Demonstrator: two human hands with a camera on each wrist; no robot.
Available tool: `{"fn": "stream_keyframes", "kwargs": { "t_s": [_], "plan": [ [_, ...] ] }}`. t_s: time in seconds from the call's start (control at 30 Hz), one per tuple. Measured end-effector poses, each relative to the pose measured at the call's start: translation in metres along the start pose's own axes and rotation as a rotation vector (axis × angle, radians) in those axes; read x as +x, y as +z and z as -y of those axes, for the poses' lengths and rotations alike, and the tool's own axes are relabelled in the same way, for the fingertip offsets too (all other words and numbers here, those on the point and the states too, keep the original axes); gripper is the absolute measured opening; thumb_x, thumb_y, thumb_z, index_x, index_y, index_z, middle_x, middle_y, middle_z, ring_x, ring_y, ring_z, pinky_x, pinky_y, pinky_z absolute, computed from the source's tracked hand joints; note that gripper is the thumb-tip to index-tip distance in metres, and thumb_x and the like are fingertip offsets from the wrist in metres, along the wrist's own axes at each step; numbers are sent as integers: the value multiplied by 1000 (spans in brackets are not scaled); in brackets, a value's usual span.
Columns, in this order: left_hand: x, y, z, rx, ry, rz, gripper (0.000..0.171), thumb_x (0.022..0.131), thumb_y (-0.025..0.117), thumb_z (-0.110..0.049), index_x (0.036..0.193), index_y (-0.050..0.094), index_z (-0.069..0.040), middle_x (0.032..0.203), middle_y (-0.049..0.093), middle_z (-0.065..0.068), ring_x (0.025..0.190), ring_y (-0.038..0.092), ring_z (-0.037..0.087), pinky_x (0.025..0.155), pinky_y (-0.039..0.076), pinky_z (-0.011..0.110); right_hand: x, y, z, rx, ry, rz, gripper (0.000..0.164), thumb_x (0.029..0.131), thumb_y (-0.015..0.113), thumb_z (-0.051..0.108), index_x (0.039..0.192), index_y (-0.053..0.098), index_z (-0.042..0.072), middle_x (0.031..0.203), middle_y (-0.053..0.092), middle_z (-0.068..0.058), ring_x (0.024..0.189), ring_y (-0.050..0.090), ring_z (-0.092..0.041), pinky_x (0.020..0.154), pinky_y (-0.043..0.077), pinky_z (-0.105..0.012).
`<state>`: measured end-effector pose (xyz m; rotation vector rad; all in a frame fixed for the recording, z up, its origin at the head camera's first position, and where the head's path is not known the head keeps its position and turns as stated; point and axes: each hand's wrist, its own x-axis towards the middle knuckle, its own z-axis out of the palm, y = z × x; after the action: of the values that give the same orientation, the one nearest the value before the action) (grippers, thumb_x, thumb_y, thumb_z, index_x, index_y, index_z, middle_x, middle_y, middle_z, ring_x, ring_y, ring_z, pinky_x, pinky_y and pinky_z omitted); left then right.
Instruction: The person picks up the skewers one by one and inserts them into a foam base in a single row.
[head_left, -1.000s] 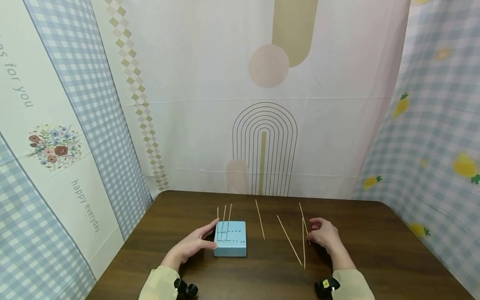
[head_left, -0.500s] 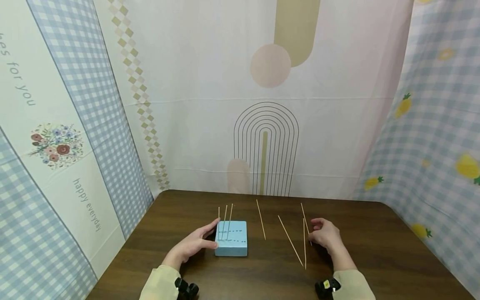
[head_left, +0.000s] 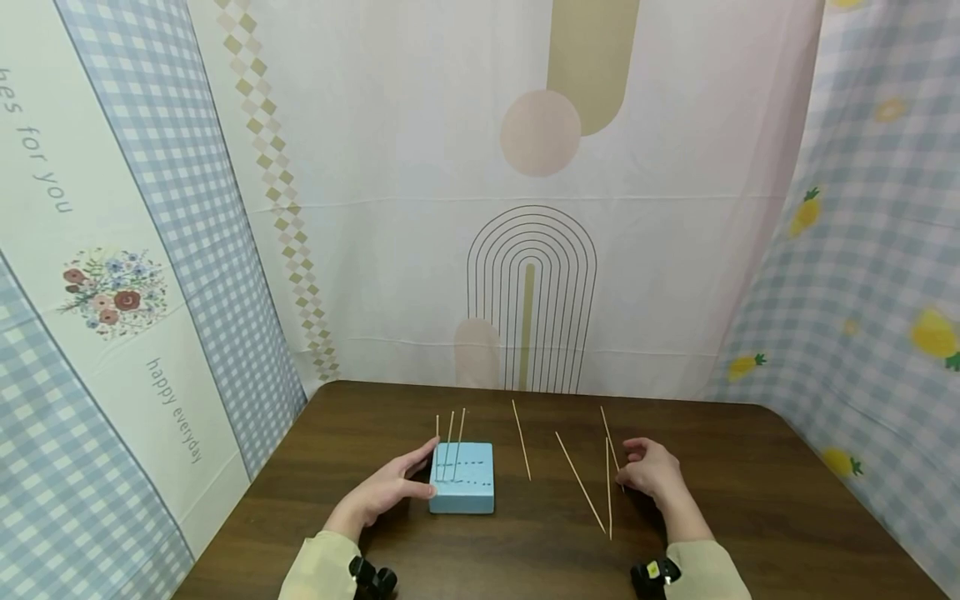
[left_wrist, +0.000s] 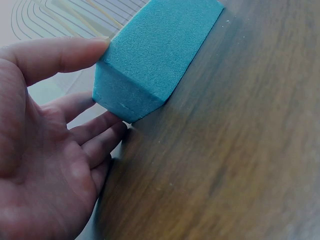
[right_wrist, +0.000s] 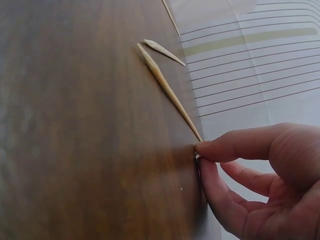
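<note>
My left hand [head_left: 384,490] grips the left side of a light blue foam block [head_left: 472,498], thumb at the near corner and index finger at the far one. Three thin wooden sticks [head_left: 460,433] stand upright in the left part of the block, whose top has rows of small holes. In the left wrist view, the thumb [left_wrist: 75,54] presses the block's edge while the other fingers lie against its end. At the right, my right hand [head_left: 651,468] pinches a wooden stick [head_left: 607,427] near its close end. Thumb and index fingertips meet there, hiding part of it.
Loose sticks lie on the brown wooden table [head_left: 525,550] between block and right hand: one upper stick [head_left: 521,437], one slanted stick [head_left: 579,479] and one straight stick [head_left: 608,500] beside the pinched one. A printed cloth [head_left: 390,250] hangs behind the table.
</note>
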<state>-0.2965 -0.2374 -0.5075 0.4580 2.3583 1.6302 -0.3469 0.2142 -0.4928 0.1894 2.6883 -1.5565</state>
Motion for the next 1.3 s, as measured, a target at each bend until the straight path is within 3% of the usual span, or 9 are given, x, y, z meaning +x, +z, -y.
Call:
{"fn": "stream_keyframes", "kwargs": {
  "t_s": [0.33,0.5,0.63,0.93,1.3],
  "plan": [
    [6,-2,-7,1,9,-9,92,92,76,-23,170,29,-7,174,23,24,159,24,46,124,15,67,4,-13,0,73,-23,23,69,80,72,-12,145,51,-12,131,59,-38,97,68,-31,72,60,-34],
    [9,-3,-10,6,25,-3,93,92,76,-22,170,28,-6,174,23,23,159,23,46,124,15,67,7,-21,1,166,-44,94,69,88,64,-10,153,41,-14,137,59,-40,103,69,-26,78,59,-32],
    [10,-4,-12,5,36,2,93,92,76,-20,169,27,-4,174,23,23,159,23,45,124,15,66,9,-22,6,246,-64,136,65,98,63,-6,158,38,-10,139,62,-34,107,69,-23,79,58,-32],
    [8,-2,-10,2,29,6,93,92,76,-18,169,26,-4,174,23,24,158,23,47,123,18,66,1,-12,24,424,-137,126,49,104,63,3,151,51,-4,111,74,-6,95,71,-15,84,61,-31],
    [1,3,0,-10,25,16,91,93,75,-18,169,26,-2,172,23,29,157,24,50,121,23,63,-17,-3,50,542,-182,120,40,108,62,11,145,55,-4,104,74,-7,91,75,-15,82,61,-30]
  ]
}}
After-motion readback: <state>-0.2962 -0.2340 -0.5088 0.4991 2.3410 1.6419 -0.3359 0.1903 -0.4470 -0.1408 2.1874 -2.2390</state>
